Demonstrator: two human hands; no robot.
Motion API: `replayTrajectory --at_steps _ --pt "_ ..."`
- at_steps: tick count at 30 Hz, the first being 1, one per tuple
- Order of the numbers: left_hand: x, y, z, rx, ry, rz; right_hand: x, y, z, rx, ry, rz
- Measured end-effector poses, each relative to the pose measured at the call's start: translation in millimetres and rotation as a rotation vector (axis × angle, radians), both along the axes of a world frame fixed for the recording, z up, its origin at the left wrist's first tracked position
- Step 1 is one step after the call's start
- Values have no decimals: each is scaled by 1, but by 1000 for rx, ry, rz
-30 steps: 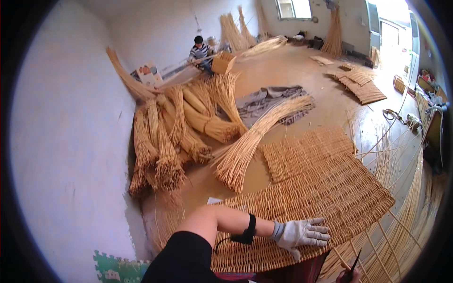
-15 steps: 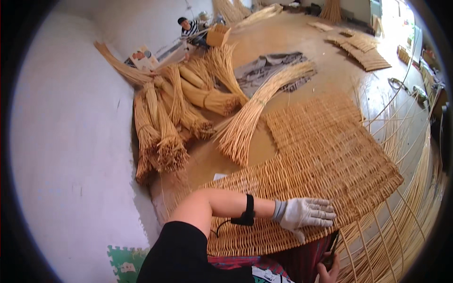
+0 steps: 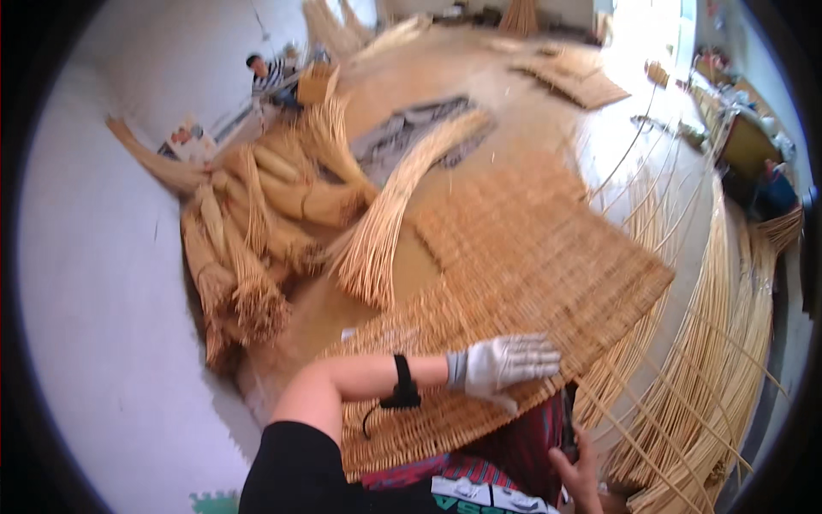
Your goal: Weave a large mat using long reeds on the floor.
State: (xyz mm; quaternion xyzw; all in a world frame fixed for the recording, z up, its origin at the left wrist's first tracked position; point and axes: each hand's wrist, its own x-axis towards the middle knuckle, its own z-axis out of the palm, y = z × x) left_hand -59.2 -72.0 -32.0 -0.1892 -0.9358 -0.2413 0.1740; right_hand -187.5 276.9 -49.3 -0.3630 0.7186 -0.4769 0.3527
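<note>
My left hand [image 3: 512, 367], in a pale work glove with a grey cuff, lies flat with fingers stretched out on a large woven wicker panel [image 3: 531, 257]. The panel rests across my lap, over a red and dark checked cloth [image 3: 518, 445], and reaches out over the floor. Below the panel's right edge is my bare right hand [image 3: 580, 469], its fingers closed round a dark, narrow hand tool [image 3: 568, 424]. The tool's exact kind cannot be made out. Several long loose rods [image 3: 638, 437] stick out from the panel's edge beside that hand.
Bundles of peeled rods [image 3: 257, 291] are heaped by the left wall, with a fanned bundle [image 3: 385, 223] nearer the panel. Long loose rods [image 3: 702, 343] cover the floor at right. A co-worker in a striped top [image 3: 272, 73] sits at the back. Other woven panels [image 3: 574, 77] lie far off.
The view has swung to the right, so the scene sits further left. My left hand stays flat on the panel; my right hand still grips the dark tool.
</note>
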Motion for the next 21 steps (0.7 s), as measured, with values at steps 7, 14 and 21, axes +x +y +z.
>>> replayTrajectory --at_steps 7,14,21 --pt "4 3 14 -89 -76 10 10 -18 4 -85 52 56" --pt "1 4 18 -11 -49 36 11 -16 -1 -14 166 -37" --pt "-5 2 41 -71 -97 110 -6 -20 34 73 111 23"
